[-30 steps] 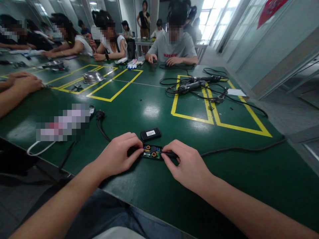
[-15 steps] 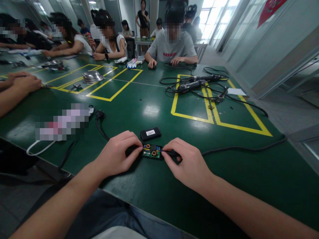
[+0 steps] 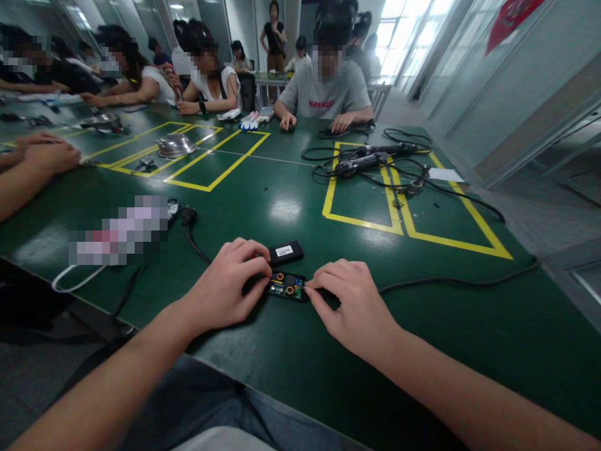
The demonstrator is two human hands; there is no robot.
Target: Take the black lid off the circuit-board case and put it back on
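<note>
A small green circuit board (image 3: 295,289) with copper coils sits in an open black plastic case (image 3: 287,299) on the table. My left hand (image 3: 230,285) is closed at the left end of this case, thumb and fingertips pinching there. One of its fingers reaches the left end of the black cover (image 3: 287,252), which lies just behind the case with a white label facing up. At the case's right end, my right hand (image 3: 354,297) pinches the black power cord (image 3: 460,281) where it meets the board. Its fingers partly hide the cord end.
A black plug (image 3: 188,216) on a cord lies left, near a blurred pinkish object (image 3: 124,228). Black electric screwdrivers (image 3: 361,164) and tangled cables lie behind yellow tape at right. A metal bowl (image 3: 176,145) stands farther left. Another person's hands (image 3: 49,153) rest at the left edge.
My left hand's fingers have lifted slightly, one now at the cover's end. My right fingers have shifted a little at the cord end. The case and cover stay about where they were.
</note>
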